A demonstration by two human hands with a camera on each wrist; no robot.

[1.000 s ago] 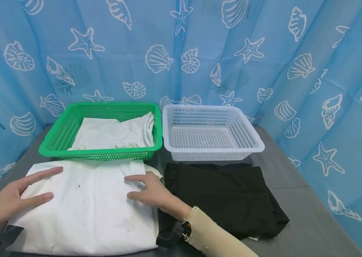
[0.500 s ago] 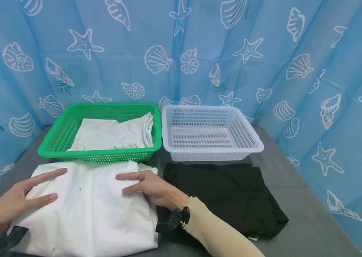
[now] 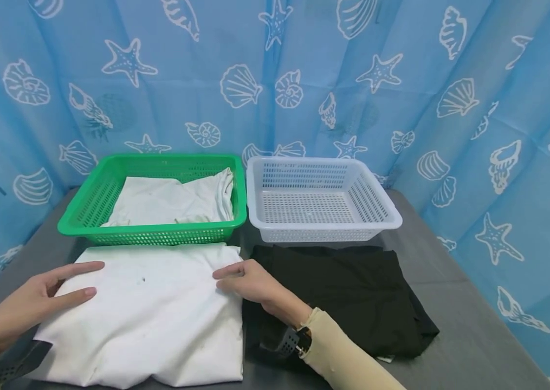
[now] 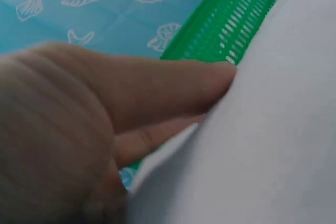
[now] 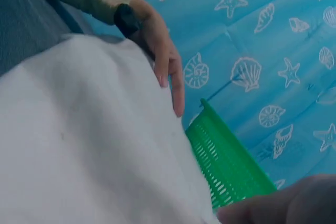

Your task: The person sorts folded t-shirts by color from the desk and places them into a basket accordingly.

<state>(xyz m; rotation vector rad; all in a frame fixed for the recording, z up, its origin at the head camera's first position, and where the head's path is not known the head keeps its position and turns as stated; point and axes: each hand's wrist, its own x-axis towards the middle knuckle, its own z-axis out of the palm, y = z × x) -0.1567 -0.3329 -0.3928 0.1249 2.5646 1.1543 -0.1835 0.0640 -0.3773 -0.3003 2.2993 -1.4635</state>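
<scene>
My left hand rests flat on the left edge of the folded white garment, its fingers straight and laid over the cloth with nothing pinched or gripped; the left wrist view shows those fingers pressed against the white fabric, with the green basket just beyond them. My right hand lies on the garment's right edge, fingers stretched out and pointing left across the cloth, its palm reaching over onto the black garment beside it; it too holds nothing. The white garment lies spread on the grey desk right in front of me, between my two hands, its far edge just short of the green basket. A few small dark specks and faint stains show on its surface. That green basket holds another white cloth, loosely folded. To its right, touching or nearly touching it, stands a white basket. The black garment lies folded in front of the white basket, just beside the white one, the two edges meeting under my right wrist. A dark strap sits on my right wrist at the end of a beige sleeve. A blue curtain printed with shells and starfish hangs behind and around the desk.
</scene>
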